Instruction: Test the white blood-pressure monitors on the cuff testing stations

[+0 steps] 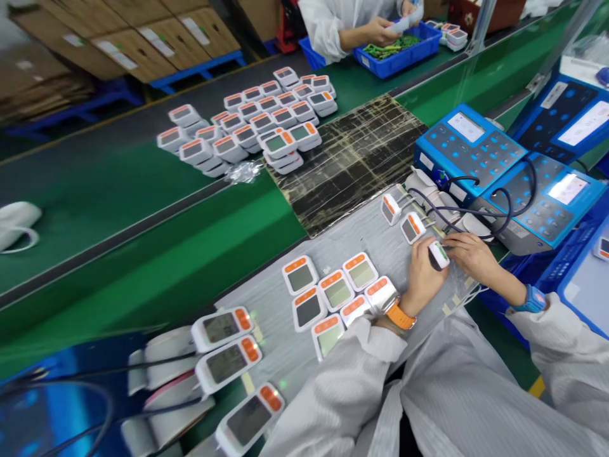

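My left hand [422,276], with an orange watch strap at its wrist, is closed around a small white blood pressure monitor [438,255] tilted on its edge. Right against the monitor's far side, my right hand [473,257] has its fingertips pinched together; what they grip is hidden. Two more monitors stand just beyond my hands, a nearer one [412,227] and a farther one [391,209], with thin tubes running from them. Several monitors with orange buttons, one of them a white monitor [336,290], lie on the grey mat [280,330] left of my left forearm.
Blue test instruments [471,143] with dark cables [511,203] stand at the right. Three monitors [227,365] lie at lower left beside white cuffs [171,358]. Stacked monitors [261,120] sit across the green bench. Opposite, a co-worker's hands [380,30] work over a blue bin [399,54].
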Available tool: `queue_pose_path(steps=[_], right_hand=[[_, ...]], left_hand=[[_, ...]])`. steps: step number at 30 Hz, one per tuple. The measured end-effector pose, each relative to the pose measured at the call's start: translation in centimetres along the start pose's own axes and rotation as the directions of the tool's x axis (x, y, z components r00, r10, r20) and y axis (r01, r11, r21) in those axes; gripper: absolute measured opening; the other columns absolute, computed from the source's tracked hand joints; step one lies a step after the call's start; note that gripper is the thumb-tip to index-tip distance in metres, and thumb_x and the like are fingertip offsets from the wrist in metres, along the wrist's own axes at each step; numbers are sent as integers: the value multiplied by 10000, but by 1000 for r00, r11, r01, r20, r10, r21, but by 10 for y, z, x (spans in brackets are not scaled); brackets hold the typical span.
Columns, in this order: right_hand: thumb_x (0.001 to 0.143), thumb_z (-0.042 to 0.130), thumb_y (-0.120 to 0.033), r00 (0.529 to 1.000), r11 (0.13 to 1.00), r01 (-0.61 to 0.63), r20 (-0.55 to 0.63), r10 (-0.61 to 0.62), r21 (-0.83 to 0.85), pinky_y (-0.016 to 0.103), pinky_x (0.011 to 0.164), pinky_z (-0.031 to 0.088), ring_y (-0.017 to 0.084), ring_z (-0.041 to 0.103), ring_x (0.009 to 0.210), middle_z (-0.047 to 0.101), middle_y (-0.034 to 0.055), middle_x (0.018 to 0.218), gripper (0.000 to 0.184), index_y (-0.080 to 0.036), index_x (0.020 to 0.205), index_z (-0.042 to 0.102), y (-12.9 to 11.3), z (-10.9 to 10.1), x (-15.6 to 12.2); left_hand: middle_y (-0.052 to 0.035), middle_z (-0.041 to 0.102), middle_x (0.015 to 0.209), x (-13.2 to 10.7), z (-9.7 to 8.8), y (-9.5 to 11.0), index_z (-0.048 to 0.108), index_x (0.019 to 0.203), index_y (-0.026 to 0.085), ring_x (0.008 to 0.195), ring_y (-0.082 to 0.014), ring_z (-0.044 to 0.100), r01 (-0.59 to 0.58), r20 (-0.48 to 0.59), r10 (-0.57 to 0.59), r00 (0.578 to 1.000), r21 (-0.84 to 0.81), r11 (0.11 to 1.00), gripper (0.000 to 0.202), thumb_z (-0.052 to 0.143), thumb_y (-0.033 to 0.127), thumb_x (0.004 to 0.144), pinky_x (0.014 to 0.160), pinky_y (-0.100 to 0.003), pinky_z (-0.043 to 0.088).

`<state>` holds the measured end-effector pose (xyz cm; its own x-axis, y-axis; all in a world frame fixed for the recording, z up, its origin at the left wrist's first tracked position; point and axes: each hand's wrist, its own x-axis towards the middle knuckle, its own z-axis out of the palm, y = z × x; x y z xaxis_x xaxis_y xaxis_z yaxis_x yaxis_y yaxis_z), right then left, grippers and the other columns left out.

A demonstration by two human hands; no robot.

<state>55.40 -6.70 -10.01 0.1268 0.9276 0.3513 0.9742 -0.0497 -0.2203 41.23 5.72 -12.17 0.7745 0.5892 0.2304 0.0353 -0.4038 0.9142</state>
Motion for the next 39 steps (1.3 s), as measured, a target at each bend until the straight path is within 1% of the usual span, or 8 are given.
queue_pose_path(steps=[6,11,17,21,26,33,36,39], right_hand=[[1004,402,-168,972,968,-195,-102,212,158,478,1061,541,266,627,1290,699,125,1332,395,-191,1277,686,-17,-9,4],[950,541,-521,865,873,-479,-119,488,92,426,828,598,281,730,913,760,145,1133,504,-174,1286,682,-37,-8,10],[897,518,-611,771,782,-620,-137,622,67,389,723,546,223,640,689,757,140,967,599,-140,1202,728,-36,-2,14],[848,555,-652,693,710,-694,-152,704,124,378,700,513,216,606,681,731,125,901,629,-131,1150,739,-39,-3,20],[797,591,-697,630,648,-747,-152,761,148,388,701,490,198,554,618,654,61,750,662,-131,1104,746,-43,-5,29],[779,553,-600,667,674,-738,-112,737,37,424,698,479,258,598,680,692,117,841,616,-131,1132,741,-43,-17,23],[772,567,-532,751,726,-660,-165,639,-192,490,709,454,375,639,826,711,181,887,579,-148,1169,743,-44,-15,23],[810,547,-549,856,819,-505,-276,437,-270,585,840,434,466,600,1107,696,261,1129,610,-135,1232,700,-66,-4,43]], left_hand=[[-154,557,1470,0,10,2,344,1472,235,1342,-308,590,-1,122,-4,993,44,999,765,770,191,837,1100,-506,527],[-188,530,1499,-21,-6,11,424,1392,199,1401,-330,527,30,104,-36,994,60,998,631,754,203,854,1118,-557,491],[-92,697,1244,-83,-83,27,614,1119,224,1197,-268,638,63,48,-66,997,56,996,272,725,171,876,1043,-481,533],[-65,739,1150,-124,-146,24,643,1083,227,1093,-222,684,118,-181,-98,979,106,987,159,679,201,930,966,-412,562],[-34,765,1056,-170,-202,18,675,1005,227,984,-185,716,230,-454,-115,883,206,951,72,683,206,937,877,-332,572],[-29,764,1003,-208,-234,34,667,949,215,942,-177,727,327,-660,-81,747,259,909,52,691,177,925,884,-343,571],[-39,757,1000,-219,-262,43,662,964,211,959,-185,721,393,-727,2,687,374,840,51,693,196,927,873,-349,568],[-59,753,1064,-229,-305,47,672,1019,211,1008,-205,703,508,-708,13,706,520,686,91,675,264,944,853,-352,559]])
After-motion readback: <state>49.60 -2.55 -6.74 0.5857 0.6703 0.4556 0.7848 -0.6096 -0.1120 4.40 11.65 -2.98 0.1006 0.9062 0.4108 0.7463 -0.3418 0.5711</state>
